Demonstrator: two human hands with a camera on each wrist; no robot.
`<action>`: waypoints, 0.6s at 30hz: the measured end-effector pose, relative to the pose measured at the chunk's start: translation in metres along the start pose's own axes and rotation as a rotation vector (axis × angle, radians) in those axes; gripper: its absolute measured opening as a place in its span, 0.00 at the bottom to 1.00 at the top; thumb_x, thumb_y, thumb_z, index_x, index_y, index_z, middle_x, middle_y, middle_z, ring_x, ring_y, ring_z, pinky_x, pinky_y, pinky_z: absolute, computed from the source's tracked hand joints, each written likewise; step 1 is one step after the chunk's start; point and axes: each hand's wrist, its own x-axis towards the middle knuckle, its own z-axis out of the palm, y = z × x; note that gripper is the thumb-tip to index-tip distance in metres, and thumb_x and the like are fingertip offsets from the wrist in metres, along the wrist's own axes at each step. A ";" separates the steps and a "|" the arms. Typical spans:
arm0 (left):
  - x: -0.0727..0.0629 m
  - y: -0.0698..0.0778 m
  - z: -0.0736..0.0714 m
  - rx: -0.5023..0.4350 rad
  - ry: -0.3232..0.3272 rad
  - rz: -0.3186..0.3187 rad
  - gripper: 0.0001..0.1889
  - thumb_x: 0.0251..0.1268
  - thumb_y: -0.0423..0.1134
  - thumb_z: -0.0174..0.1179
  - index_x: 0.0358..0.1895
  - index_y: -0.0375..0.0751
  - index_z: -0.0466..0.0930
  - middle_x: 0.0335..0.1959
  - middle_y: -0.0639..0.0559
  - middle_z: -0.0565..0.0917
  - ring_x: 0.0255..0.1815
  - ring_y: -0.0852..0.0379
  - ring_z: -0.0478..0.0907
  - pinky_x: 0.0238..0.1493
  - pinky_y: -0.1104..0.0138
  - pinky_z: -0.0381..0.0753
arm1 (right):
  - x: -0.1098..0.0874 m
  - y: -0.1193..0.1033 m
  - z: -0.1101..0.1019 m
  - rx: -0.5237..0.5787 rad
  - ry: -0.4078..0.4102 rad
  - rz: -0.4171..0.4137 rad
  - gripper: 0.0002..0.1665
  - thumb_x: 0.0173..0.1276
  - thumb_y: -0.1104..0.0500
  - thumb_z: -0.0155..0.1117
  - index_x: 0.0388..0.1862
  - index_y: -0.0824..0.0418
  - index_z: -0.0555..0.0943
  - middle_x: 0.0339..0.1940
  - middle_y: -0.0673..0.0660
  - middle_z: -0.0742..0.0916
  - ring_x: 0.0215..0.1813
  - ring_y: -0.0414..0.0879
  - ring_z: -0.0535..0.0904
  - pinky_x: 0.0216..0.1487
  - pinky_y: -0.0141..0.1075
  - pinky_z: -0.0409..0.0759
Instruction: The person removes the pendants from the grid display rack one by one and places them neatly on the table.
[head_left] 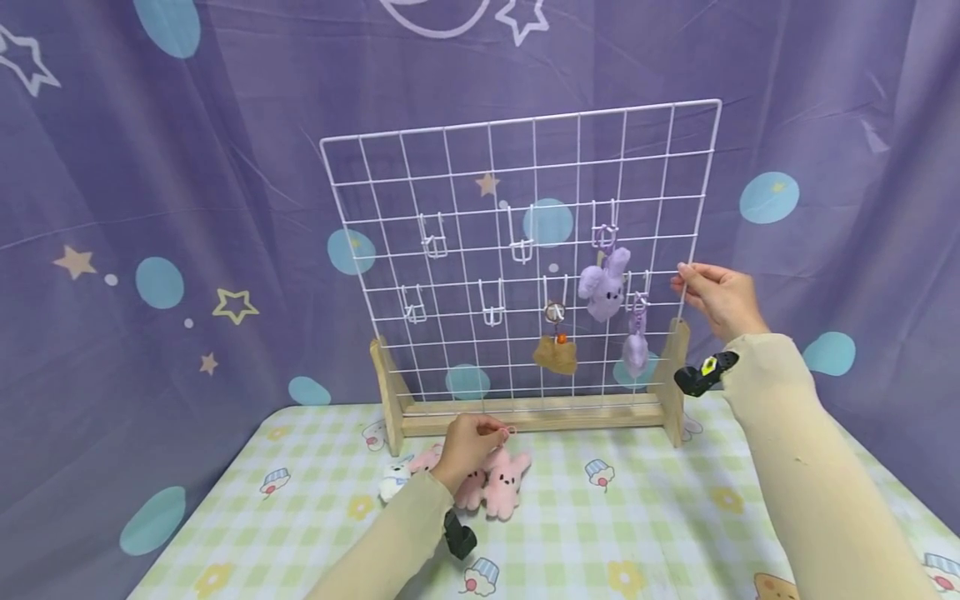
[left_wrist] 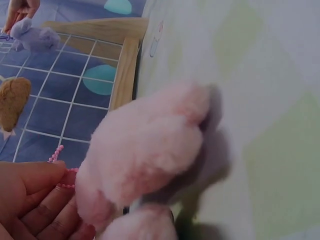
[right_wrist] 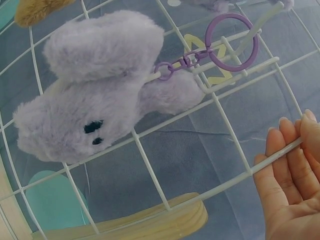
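Observation:
My left hand (head_left: 471, 446) pinches the pink beaded chain (left_wrist: 59, 154) of a pink plush keychain (head_left: 504, 487) low over the table. More pink plush lies beside it, partly behind my hand, along with a white plush (head_left: 395, 479). At the right edge of a white wire grid rack (head_left: 534, 158), my right hand (head_left: 722, 298) holds the side wire between thumb and fingers. A lilac plush keychain (right_wrist: 80, 115) hangs near that hand by a purple ring (right_wrist: 256, 52) on a hook. Below it hangs a second lilac plush (head_left: 636, 354), and to its left a brown plush (head_left: 555, 356).
Several bare white hooks (head_left: 492, 314) sit on the grid's left and middle. The grid stands in a wooden base (head_left: 525, 421) with two upright side pieces. A checked tablecloth (head_left: 577, 542) covers the table, and a purple patterned curtain (head_left: 187, 125) hangs behind.

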 end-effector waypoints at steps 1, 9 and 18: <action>0.000 -0.001 0.000 0.002 -0.004 0.001 0.03 0.59 0.34 0.64 0.32 0.39 0.86 0.29 0.51 0.86 0.27 0.62 0.78 0.27 0.70 0.78 | 0.000 0.000 0.000 0.000 0.000 -0.001 0.09 0.64 0.63 0.64 0.24 0.55 0.85 0.22 0.48 0.87 0.29 0.37 0.84 0.37 0.24 0.80; 0.000 -0.002 -0.004 0.027 -0.039 -0.001 0.04 0.59 0.34 0.64 0.35 0.37 0.85 0.30 0.52 0.85 0.30 0.60 0.79 0.31 0.69 0.78 | -0.001 0.001 -0.001 -0.002 -0.009 0.006 0.10 0.65 0.62 0.63 0.24 0.54 0.85 0.22 0.48 0.87 0.29 0.36 0.83 0.37 0.23 0.80; 0.006 0.023 -0.010 -0.016 -0.015 0.095 0.06 0.59 0.32 0.63 0.38 0.35 0.85 0.34 0.48 0.87 0.36 0.56 0.82 0.38 0.67 0.81 | 0.000 0.000 -0.001 -0.017 0.001 0.009 0.09 0.64 0.61 0.63 0.24 0.53 0.85 0.22 0.47 0.87 0.29 0.36 0.83 0.37 0.23 0.79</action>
